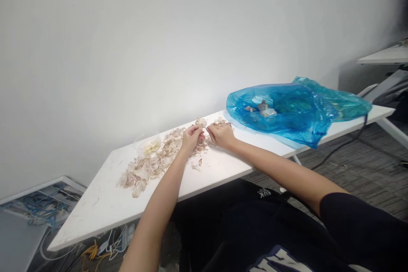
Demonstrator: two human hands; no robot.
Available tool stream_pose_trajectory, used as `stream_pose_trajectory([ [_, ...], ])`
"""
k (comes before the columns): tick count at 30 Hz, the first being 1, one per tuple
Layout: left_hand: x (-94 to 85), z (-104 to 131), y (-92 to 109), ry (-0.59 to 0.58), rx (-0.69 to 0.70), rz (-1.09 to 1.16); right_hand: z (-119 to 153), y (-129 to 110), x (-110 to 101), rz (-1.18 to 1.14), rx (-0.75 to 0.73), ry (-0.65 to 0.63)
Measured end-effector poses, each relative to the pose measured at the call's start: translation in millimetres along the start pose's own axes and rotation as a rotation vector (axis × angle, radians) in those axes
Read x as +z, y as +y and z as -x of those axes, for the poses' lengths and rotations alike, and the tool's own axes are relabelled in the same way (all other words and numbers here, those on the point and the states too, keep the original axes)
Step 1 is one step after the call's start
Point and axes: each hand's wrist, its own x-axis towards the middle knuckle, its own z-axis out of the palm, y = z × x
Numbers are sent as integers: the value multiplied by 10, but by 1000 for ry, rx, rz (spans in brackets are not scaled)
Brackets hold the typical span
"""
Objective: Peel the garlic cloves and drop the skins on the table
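Note:
Over the middle of the white table [105,204], my two hands meet fingertip to fingertip. Fingers and thumb of my left hand [191,138] are closed in a pinch on a small pale piece that looks like a garlic clove, mostly hidden by the fingers. From the other side my right hand [222,135] pinches at the same piece, its fingers curled in. Just behind the fingertips sits a whole garlic bulb [200,122]. A wide heap of dry garlic skins [140,174] spreads leftward from under my hands. Peeled cloves [151,147] lie in clear plastic behind the heap.
A large blue plastic bag [287,102] lies at the right of the table, its mouth toward my hands, with some scraps inside. The white wall [159,42] borders the table's back. Cables [111,244] lie below on the floor, and another table [387,56] stands far right.

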Motion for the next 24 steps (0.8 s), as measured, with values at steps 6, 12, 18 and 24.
stream_pose_trajectory([
  [6, 11, 7, -2, -21, 0, -1, -20, 44, -8, 0, 27, 5],
  [12, 0, -3, -60, -30, -16, 45, -10, 89, -5, -33, -9, 7],
  [18, -11, -2, -91, -72, -40, 92, -6, 96, -19, -41, -40, -30],
  [24, -2, 8, -88, -84, -49, 102, -12, 82, -17, -12, -33, -35],
])
